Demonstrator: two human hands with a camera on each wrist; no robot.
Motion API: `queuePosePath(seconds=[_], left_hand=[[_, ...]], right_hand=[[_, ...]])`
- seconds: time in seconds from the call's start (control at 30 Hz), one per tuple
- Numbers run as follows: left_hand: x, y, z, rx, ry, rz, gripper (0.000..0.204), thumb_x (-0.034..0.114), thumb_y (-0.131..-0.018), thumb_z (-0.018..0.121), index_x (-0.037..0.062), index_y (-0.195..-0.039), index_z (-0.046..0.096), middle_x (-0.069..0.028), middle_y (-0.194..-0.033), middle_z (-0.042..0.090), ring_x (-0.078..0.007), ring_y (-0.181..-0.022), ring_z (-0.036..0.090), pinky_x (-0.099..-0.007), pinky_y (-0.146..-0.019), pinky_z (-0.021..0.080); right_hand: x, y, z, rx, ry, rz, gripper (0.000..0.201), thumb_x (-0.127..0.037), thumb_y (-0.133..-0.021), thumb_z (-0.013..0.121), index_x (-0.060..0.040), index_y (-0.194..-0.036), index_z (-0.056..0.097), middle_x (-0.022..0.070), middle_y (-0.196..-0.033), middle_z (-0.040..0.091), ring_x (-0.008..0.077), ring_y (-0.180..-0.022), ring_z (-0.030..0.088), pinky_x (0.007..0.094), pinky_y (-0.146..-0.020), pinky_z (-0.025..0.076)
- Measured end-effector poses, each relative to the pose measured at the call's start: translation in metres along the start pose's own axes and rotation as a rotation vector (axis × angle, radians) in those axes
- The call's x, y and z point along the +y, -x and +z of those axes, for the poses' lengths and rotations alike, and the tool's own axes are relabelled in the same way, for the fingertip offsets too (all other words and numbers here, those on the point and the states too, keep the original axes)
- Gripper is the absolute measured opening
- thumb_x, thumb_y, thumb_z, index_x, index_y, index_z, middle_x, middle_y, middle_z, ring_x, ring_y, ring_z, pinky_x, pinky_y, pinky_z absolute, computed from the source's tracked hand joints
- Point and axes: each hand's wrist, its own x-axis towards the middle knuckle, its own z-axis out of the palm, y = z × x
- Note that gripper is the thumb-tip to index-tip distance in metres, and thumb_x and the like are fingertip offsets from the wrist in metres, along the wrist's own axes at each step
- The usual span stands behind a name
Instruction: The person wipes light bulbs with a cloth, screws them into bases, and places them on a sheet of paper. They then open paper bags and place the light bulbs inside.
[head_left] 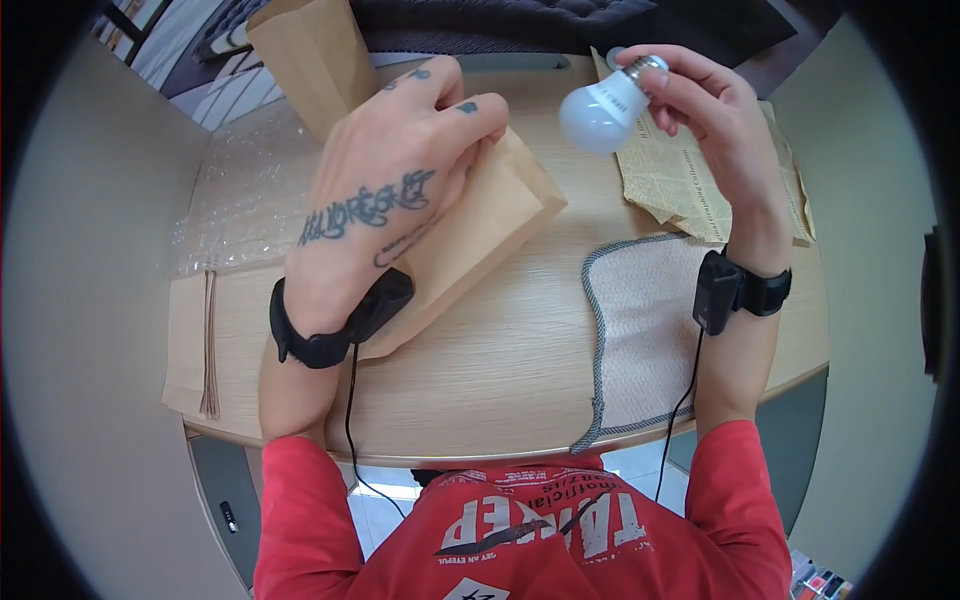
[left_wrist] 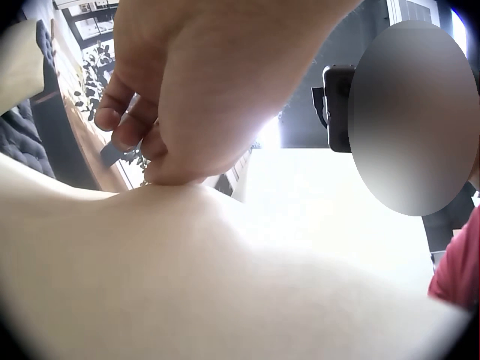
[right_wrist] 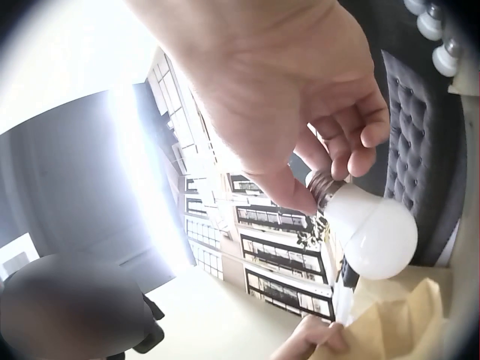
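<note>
In the head view my right hand (head_left: 728,125) pinches a white light bulb (head_left: 592,118) by its metal screw base, the round end pointing down and left. The right wrist view shows the same bulb (right_wrist: 381,238) held between thumb and fingers, above the brown paper bag (right_wrist: 394,326). My left hand (head_left: 385,165) grips the upper edge of that paper bag (head_left: 490,215), which lies tilted under the palm and forearm. Up close in the left wrist view, the left hand's fingertips (left_wrist: 154,176) pinch the bag's pale paper (left_wrist: 135,262).
Another paper bag (head_left: 305,60) stands at the back left beside bubble wrap (head_left: 245,200). Folded paper bags (head_left: 190,345) lie at the left edge. Printed paper (head_left: 675,185) and a pale edged cloth (head_left: 645,330) lie on the right. Several more bulbs (right_wrist: 446,58) appear in the right wrist view.
</note>
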Motion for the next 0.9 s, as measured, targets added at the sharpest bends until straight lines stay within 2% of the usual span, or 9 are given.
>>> queuePosePath(seconds=[0.17,0.3,0.43,0.47,0.57,0.67,0.9], left_hand=[[0.002,0.002,0.002,-0.025,-0.003,-0.009,0.013,-0.001,-0.082,0.060,0.0111,-0.086,0.062,-0.0083,-0.083,0.052,-0.0290,-0.073,0.059,-0.0373,-0.064,0.047],[0.002,0.002,0.002,-0.015,-0.010,-0.010,0.012,0.002,-0.083,0.060,0.0112,-0.091,0.061,-0.0088,-0.086,0.055,-0.0303,-0.077,0.061,-0.0383,-0.065,0.049],[0.004,0.001,0.003,-0.015,-0.027,-0.010,0.013,0.004,-0.084,0.059,0.0106,-0.095,0.059,-0.0093,-0.088,0.057,-0.0311,-0.080,0.062,-0.0401,-0.066,0.050],[0.003,0.001,0.003,-0.010,-0.031,-0.008,0.013,0.004,-0.085,0.059,0.0104,-0.096,0.059,-0.0093,-0.089,0.057,-0.0312,-0.081,0.062,-0.0405,-0.067,0.050],[0.003,0.001,0.000,-0.022,-0.012,-0.014,0.013,0.004,-0.084,0.059,0.0101,-0.096,0.059,-0.0093,-0.090,0.058,-0.0315,-0.081,0.062,-0.0404,-0.067,0.050],[0.001,0.002,0.001,-0.024,-0.032,-0.018,0.014,0.004,-0.084,0.059,0.0103,-0.096,0.059,-0.0092,-0.089,0.058,-0.0316,-0.082,0.062,-0.0405,-0.067,0.050],[0.001,0.002,0.001,-0.034,-0.034,-0.020,0.014,0.003,-0.083,0.059,0.0099,-0.095,0.059,-0.0087,-0.088,0.059,-0.0311,-0.082,0.062,-0.0403,-0.068,0.050]], right_hand=[[0.002,0.004,0.024,-0.104,0.113,-0.023,0.025,-0.023,-0.090,0.068,-0.0060,-0.108,0.073,-0.0027,-0.086,0.065,0.0029,-0.070,0.052,0.0180,-0.063,0.039],[0.002,0.005,0.041,-0.207,0.076,0.059,0.025,-0.019,-0.090,0.068,-0.0058,-0.110,0.071,-0.0027,-0.084,0.064,0.0038,-0.074,0.054,0.0197,-0.065,0.042],[0.002,0.010,0.055,-0.392,0.083,0.094,0.031,-0.014,-0.089,0.067,-0.0046,-0.119,0.068,-0.0004,-0.089,0.067,0.0056,-0.079,0.056,0.0216,-0.072,0.046],[0.003,0.011,0.056,-0.427,-0.018,0.020,0.036,-0.011,-0.089,0.065,-0.0052,-0.125,0.065,0.0015,-0.096,0.068,0.0065,-0.082,0.057,0.0224,-0.074,0.047],[0.001,0.012,0.055,-0.396,-0.092,0.011,0.037,-0.010,-0.091,0.064,-0.0072,-0.128,0.063,0.0027,-0.102,0.069,0.0074,-0.084,0.058,0.0235,-0.077,0.048],[0.003,0.009,0.049,-0.376,-0.033,-0.024,0.036,-0.011,-0.093,0.064,-0.0076,-0.128,0.063,0.0028,-0.105,0.069,0.0080,-0.086,0.058,0.0238,-0.080,0.048],[0.007,0.004,0.029,-0.306,0.044,-0.046,0.032,-0.016,-0.093,0.067,-0.0047,-0.123,0.066,0.0033,-0.104,0.070,0.0091,-0.092,0.062,0.0236,-0.084,0.049]])
